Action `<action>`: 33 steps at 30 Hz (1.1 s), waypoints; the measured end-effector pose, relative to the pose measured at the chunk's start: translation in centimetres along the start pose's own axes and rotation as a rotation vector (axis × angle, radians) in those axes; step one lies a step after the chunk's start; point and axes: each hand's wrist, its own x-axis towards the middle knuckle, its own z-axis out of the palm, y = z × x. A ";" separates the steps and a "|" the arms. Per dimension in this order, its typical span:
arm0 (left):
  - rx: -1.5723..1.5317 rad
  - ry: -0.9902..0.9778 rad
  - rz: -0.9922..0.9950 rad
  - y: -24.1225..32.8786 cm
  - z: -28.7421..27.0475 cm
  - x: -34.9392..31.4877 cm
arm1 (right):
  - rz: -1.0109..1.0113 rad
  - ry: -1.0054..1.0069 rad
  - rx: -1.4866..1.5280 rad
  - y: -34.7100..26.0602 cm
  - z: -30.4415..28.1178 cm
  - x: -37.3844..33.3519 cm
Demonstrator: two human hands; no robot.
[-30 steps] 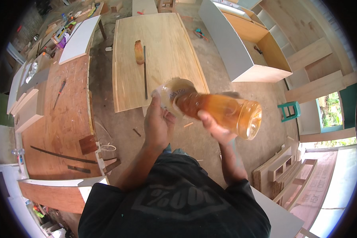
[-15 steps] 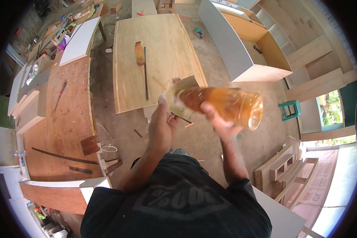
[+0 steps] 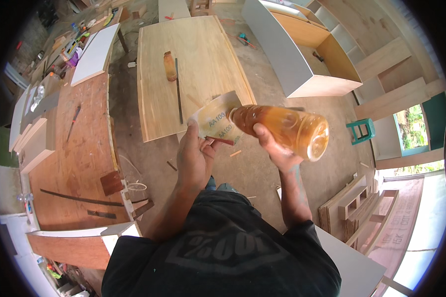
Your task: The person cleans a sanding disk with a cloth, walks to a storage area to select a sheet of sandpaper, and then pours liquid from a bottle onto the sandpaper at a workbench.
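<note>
We grip sandpaper (image 3: pixel 216 119) in closed left hand (image 3: pixel 193 158) | our right hand (image 3: pixel 272 146) wrapped round tilted amber bottle (image 3: pixel 282 128), neck touching the sheet

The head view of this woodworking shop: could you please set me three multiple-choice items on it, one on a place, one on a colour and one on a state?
1. Where does the small brown bottle stand?
A. on the pale plywood panel
B. on the green stool
C. inside the open cabinet

2. What colour is the liquid in the clear plastic bottle?
A. blue
B. amber
C. white

3. How is that clear bottle held?
A. upright
B. standing on the floor
C. tipped on its side

Answers:
1 A: the small brown bottle stands on the pale plywood panel.
2 B: the clear plastic bottle glows amber.
3 C: the right hand holds it sideways, neck toward the sandpaper sheet in the left hand.
</note>
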 end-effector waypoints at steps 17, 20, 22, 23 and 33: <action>0.437 0.062 0.056 0.0 0.2 -1.6 | -0.167 0.156 -0.166 -1.1 0.1 3.1; 0.361 0.081 0.072 0.4 0.4 -1.3 | -0.147 0.123 -0.118 -1.2 -0.3 2.6; 0.261 0.021 0.097 0.8 0.7 -1.2 | -0.112 0.081 -0.164 -0.3 -1.0 1.4; 0.202 -0.045 0.111 1.0 1.1 -1.0 | -0.092 0.060 -0.190 0.3 -1.5 0.8; 0.098 -0.032 0.106 1.2 0.0 -0.4 | -0.137 -0.032 -0.352 -0.9 -3.5 -1.0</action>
